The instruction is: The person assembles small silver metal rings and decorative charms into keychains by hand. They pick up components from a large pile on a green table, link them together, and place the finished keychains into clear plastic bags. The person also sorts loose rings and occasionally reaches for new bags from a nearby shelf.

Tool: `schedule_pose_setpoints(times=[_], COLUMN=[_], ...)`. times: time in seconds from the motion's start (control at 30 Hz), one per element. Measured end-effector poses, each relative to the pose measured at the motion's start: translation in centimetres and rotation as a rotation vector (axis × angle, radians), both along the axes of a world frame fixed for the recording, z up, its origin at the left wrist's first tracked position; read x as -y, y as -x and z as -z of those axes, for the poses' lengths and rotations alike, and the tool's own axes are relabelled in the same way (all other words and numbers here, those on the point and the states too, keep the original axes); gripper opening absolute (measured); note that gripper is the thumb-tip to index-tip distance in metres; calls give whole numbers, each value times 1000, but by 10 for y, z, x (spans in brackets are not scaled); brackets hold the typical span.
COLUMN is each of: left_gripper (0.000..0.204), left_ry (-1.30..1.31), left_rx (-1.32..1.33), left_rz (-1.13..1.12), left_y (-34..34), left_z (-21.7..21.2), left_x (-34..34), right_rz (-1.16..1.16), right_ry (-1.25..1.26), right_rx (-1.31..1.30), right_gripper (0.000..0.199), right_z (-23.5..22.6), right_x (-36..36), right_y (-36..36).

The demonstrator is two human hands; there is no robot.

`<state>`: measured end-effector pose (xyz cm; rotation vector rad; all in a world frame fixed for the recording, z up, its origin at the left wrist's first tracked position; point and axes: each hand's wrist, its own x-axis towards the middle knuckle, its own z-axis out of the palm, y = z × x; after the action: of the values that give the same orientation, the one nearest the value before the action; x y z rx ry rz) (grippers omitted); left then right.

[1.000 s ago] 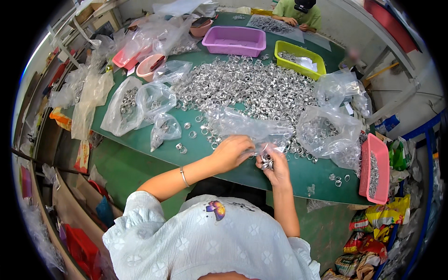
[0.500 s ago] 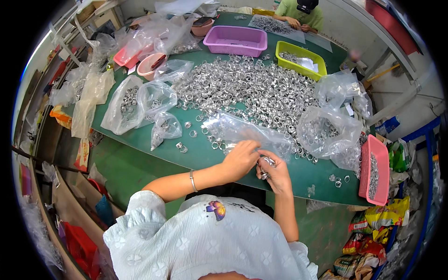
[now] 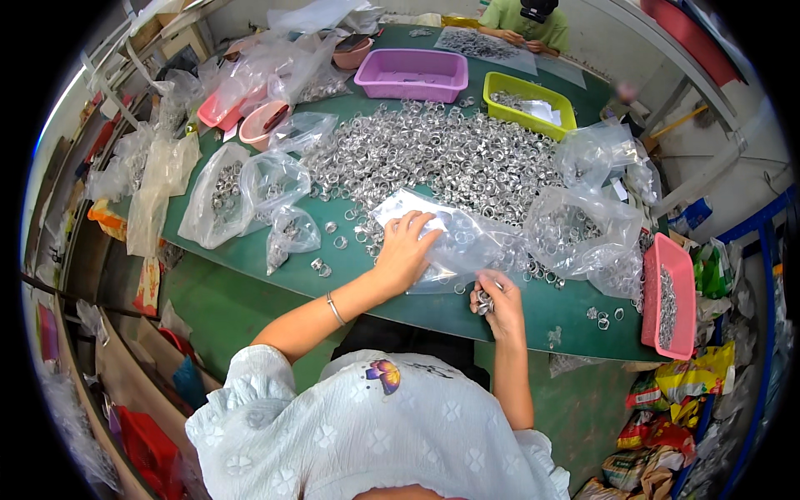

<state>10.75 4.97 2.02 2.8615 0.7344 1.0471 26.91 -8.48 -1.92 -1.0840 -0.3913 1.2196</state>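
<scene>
My left hand (image 3: 405,252) rests with its fingers spread on a clear plastic bag (image 3: 467,248), near a white patch at the bag's far left corner. The bag lies flattened over the near side of a wide heap of silvery metal rings (image 3: 442,154). My right hand (image 3: 502,307) is closed round several metal rings (image 3: 483,302) at the bag's near edge, by the table edge. Whether its fingertips also pinch the bag is hard to make out. A few loose rings (image 3: 322,267) lie left of my left hand.
Open plastic bags with rings (image 3: 218,187) stand to the left, and another bag (image 3: 575,237) to the right. A pink basin (image 3: 682,317), a purple basin (image 3: 412,60) and a yellow-green basin (image 3: 512,82) sit round the green table (image 3: 550,312). Across it works another person (image 3: 542,37).
My left hand has moved left and away from my right hand, its fingers spreading over the bag. The bag now lies flatter and wider. My right hand keeps its rings, slightly farther right.
</scene>
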Motion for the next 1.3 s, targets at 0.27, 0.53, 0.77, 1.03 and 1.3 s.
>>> schedule_pose_setpoints(times=[0.27,0.53,0.77,1.03,1.3], left_gripper=[4,30,33,27,7], left_ry=[192,-62,-47,37,678], left_rx=[260,477,27,-110,-201], left_rz=[53,-128,367,474,414], left_y=[3,-7,-23,-12,-2], left_z=[-34,-147,-71,-53,-29], left_x=[-38,-69,8,5,7], right_rz=[231,276,30,-202,-229], right_ry=[-107,-332,-285,-178,-129], right_rx=[-197,-126,241,104,41], right_gripper=[12,15,23,25,32], right_z=[-18,-71,-72,-35,-29], right_x=[24,25,-13,-8,3], right_y=[-3,17,35,24,12])
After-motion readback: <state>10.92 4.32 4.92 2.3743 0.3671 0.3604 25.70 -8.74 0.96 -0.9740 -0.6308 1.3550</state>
